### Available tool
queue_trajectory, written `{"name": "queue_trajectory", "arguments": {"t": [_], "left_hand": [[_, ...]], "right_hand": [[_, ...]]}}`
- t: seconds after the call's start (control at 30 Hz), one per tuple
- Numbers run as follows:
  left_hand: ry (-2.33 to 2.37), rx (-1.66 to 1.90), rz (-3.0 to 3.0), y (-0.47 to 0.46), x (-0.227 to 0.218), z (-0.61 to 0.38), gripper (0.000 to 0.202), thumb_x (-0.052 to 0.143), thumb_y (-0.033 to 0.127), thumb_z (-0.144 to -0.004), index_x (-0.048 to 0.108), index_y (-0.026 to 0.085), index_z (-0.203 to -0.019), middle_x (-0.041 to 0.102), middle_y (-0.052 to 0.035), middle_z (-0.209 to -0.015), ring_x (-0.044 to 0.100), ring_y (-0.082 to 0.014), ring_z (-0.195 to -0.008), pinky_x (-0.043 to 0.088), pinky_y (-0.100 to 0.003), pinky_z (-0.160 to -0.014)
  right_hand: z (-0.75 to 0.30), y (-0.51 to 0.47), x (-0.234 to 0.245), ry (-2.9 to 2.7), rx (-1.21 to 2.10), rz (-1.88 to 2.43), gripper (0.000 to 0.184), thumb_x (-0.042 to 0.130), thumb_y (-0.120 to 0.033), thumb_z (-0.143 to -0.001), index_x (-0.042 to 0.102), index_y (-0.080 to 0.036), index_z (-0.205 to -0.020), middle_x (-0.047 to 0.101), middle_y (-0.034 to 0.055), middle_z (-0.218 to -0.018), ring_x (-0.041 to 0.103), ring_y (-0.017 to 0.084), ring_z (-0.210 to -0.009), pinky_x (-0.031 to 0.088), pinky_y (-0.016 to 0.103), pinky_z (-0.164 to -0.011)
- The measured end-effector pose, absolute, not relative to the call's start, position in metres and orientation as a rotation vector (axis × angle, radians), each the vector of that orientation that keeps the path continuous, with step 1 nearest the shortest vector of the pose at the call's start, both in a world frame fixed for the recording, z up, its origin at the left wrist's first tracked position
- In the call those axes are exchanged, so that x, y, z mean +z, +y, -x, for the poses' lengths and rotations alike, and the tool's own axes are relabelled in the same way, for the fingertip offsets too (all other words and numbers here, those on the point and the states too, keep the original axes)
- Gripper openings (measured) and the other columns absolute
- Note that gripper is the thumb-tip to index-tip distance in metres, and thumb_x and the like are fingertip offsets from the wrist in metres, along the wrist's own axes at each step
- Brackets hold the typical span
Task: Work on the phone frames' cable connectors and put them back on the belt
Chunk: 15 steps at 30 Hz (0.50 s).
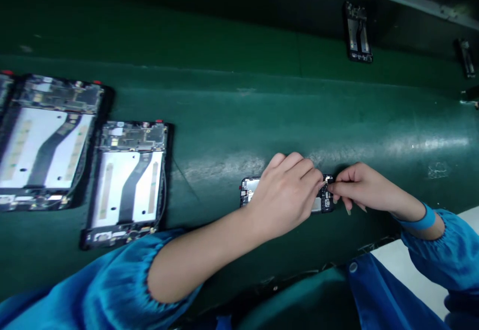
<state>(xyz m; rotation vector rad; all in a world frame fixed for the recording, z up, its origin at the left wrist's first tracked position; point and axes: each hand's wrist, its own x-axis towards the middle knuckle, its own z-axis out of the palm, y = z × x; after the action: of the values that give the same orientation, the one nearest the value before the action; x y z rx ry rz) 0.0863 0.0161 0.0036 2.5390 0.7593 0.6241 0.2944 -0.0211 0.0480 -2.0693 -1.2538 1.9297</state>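
Note:
An opened phone [327, 202] without its back cover lies sideways on the green work surface, showing circuit parts at its right end. My left hand [286, 195] lies across its middle and hides much of it. The fingers of that hand are curled together, with their tips by the phone's right end; what they pinch is hidden. From the right, my right hand [355, 185] reaches the same end, thumb and forefinger pressed together at the phone's edge. Anything between those fingertips is too small to make out.
To the left lie two larger-looking opened phones, one nearer [129, 185] and one farther left [48, 140], with part of another at the frame edge. Across the green table [217, 100], more opened phones lie at the back [358, 33] and far right [466, 59].

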Motion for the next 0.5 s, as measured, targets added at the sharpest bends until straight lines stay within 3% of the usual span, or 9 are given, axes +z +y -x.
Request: {"name": "queue_trajectory", "arguments": {"t": [0.23,0.4,0.5], "left_hand": [[0.739,0.629,-2.515,0.0166,0.0033,-0.0869,0.03,0.048,0.022,-0.102,0.068,0.016,-0.081,0.063,-0.0055,-0.078,0.051,-0.0218,-0.079,0.031,-0.037,-0.069],[0.732,0.618,-2.482,0.0148,0.0012,-0.0873,0.031,0.048,0.023,-0.101,0.066,0.016,-0.077,0.063,-0.0053,-0.077,0.052,-0.0212,-0.08,0.032,-0.037,-0.07],[0.735,0.617,-2.473,0.0142,0.0009,-0.0874,0.031,0.049,0.023,-0.101,0.066,0.016,-0.077,0.062,-0.0048,-0.076,0.053,-0.0212,-0.081,0.032,-0.037,-0.07]], "right_hand": [[-0.2933,-0.0207,0.0503,-1.173,1.969,2.1,0.03,0.064,-0.027,-0.093,0.066,-0.017,-0.065,0.066,-0.0016,-0.051,0.048,0.005,-0.033,0.035,0.016,-0.035],[-0.292,-0.0172,0.048,-1.018,2.055,2.075,0.033,0.065,-0.03,-0.096,0.066,-0.015,-0.067,0.07,0.002,-0.055,0.065,0.01,-0.046,0.047,0.015,-0.042],[-0.2901,-0.0139,0.0497,-0.974,2.06,2.097,0.034,0.064,-0.027,-0.097,0.067,-0.015,-0.066,0.072,0.0034,-0.057,0.068,0.01,-0.049,0.05,0.015,-0.045]]}}
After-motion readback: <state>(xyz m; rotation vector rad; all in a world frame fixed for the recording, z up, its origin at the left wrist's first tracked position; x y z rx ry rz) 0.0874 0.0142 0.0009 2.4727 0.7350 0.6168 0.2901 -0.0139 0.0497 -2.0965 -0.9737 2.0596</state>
